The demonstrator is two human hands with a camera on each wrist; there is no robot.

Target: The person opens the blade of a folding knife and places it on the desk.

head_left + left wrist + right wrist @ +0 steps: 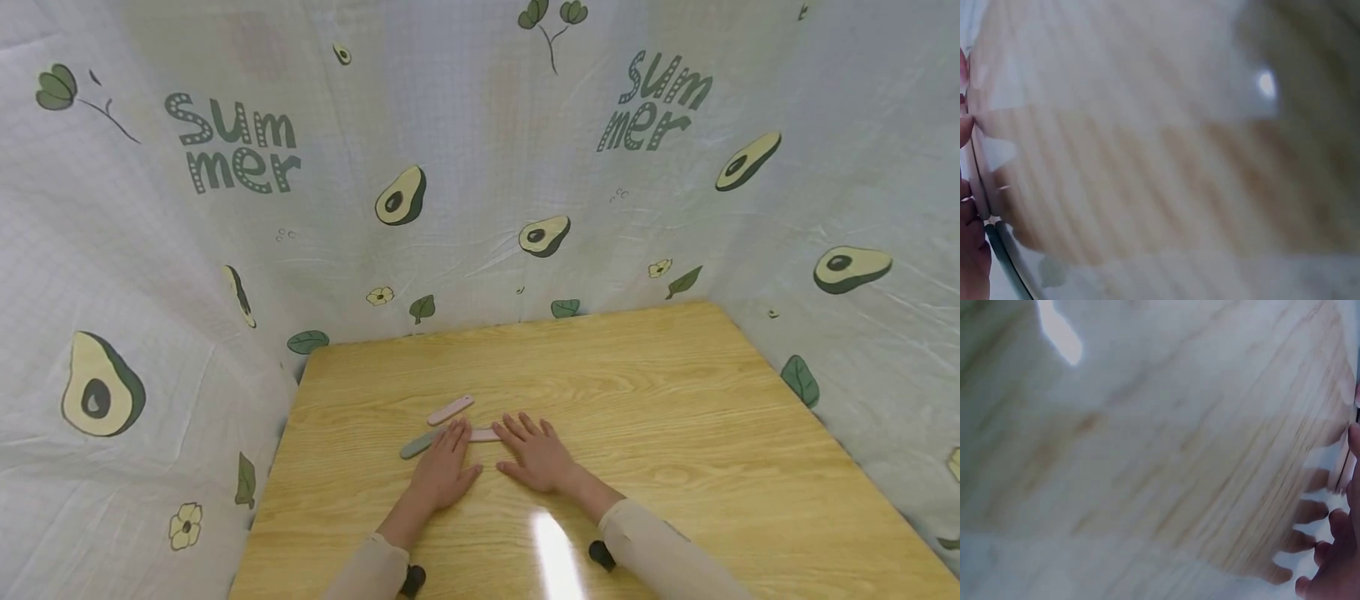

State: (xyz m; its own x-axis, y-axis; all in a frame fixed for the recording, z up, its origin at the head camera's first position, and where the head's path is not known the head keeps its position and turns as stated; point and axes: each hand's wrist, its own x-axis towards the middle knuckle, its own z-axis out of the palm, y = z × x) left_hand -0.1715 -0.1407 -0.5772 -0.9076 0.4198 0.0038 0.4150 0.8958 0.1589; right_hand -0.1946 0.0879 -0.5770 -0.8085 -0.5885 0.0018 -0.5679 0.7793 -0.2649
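Observation:
A pale pink flat strip (pixel 483 435) lies on the wooden table between the two hands. My left hand (pixel 441 475) rests palm down with straight fingers over the strip's left end and the near end of a grey-green strip with a rounded tip (pixel 418 447). My right hand (pixel 542 460), fingers spread and straight, has its index fingertip at the pale strip's right end. Another pink strip (pixel 452 410), with a small hole at its far end, lies just beyond the left fingertips. In the left wrist view, the grey-green strip (pixel 1009 259) and left fingers (pixel 972 250) show at the edge.
The wood-grain table (pixel 637 392) is enclosed by a white cloth (pixel 465 108) printed with avocados and leaves. A bright light reflection (pixel 555 550) falls on the table between the forearms. Dark wrist-camera parts (pixel 602 554) hang under the sleeves.

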